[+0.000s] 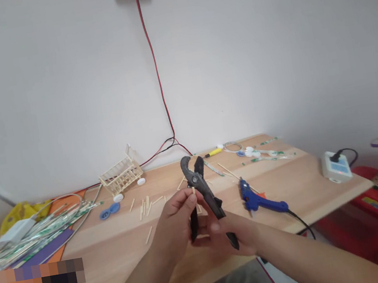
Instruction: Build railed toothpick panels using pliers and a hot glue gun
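My left hand [175,218] is in the middle of the head view, thumb and forefinger closed on a short wooden stick [194,191]. Just the stick's tip shows above the fingers. My right hand [238,230] grips the handles of a black pipe cutter [204,189] with a hooked jaw. The cutter's handles stand apart and its jaw points up and away from me. The stick is close beside the cutter's pivot; whether they touch I cannot tell. Several cut wooden sticks [144,207] lie on the table to the left of my hands.
On the wooden table [123,268] stand a small stick frame [122,176], blue caps [109,211] and a blue glue gun [264,201]. Wrapped sticks [58,226] lie in a pile at left. A yellow knife [213,152] is at the back, a white power socket [336,166] at right.
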Demonstrator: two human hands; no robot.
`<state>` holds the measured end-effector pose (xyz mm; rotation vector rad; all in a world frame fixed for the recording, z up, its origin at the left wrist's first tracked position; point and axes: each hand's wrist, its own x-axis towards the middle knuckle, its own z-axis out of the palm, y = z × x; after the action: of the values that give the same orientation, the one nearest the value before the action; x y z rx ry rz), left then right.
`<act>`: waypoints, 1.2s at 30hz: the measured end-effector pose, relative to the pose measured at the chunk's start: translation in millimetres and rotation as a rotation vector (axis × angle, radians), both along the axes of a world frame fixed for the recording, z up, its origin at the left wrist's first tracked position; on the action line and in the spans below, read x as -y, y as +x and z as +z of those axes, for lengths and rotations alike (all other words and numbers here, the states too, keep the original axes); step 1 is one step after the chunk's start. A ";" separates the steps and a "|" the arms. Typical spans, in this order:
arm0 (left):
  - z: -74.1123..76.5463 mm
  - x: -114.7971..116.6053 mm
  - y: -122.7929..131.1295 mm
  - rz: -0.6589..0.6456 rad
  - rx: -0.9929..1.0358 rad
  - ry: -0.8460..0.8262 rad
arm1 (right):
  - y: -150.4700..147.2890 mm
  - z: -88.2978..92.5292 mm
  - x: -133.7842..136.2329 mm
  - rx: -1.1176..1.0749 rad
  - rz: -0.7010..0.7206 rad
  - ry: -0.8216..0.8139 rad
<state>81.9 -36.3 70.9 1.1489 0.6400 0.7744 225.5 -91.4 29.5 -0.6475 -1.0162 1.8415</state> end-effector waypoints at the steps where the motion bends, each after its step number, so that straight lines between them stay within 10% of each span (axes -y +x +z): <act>1: -0.2 -5.9 -3.4 0.082 -0.035 0.111 | 1.7 2.4 -5.3 0.053 -0.041 0.046; 4: -3.7 -26.8 -15.5 0.303 -0.081 0.335 | 14.1 16.2 -27.3 0.402 -0.256 0.249; 12: -23.5 -46.8 -27.1 0.237 0.203 0.050 | 29.9 26.0 -74.1 1.046 -0.458 0.816; 36: -37.0 -41.1 -33.1 0.290 -0.188 0.303 | 40.2 19.7 -68.2 1.393 -0.356 0.952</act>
<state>48.8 4.8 34.0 1.4354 0.8801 1.0433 265.7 -23.2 49.2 -1.3557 -2.2033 0.2184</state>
